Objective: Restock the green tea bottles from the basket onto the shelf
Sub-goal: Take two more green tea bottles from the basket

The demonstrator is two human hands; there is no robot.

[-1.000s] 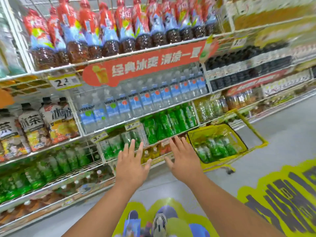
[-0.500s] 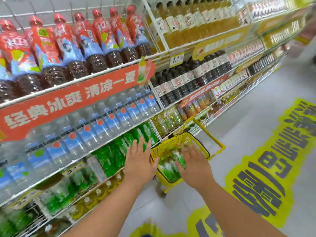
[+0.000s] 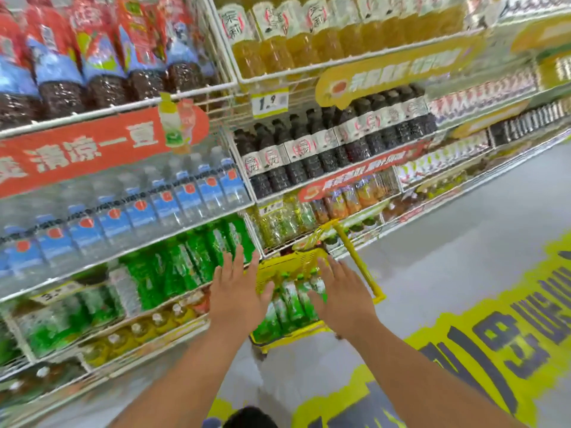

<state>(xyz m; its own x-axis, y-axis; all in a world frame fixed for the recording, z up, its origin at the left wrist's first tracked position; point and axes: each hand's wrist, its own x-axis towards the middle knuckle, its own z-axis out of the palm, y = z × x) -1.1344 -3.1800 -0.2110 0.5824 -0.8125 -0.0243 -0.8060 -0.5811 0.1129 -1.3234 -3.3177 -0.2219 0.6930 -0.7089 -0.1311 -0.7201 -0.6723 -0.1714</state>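
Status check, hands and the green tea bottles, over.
Left hand open, right hand open, both over yellow basket. Green tea bottles in basket, ungripped. Nothing in the way.

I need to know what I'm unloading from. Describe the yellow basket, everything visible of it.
The yellow basket looks like plastic, with perforated, grid-like walls and a long yellow handle raised and slanting up toward the shelves. It stands on the grey floor close against the bottom shelves. Green tea bottles with green caps fill it, lying side by side. The left hand and right hand hang over it, fingers spread, hiding part of the rim; whether they touch it cannot be told. Motion blur hides finer detail.
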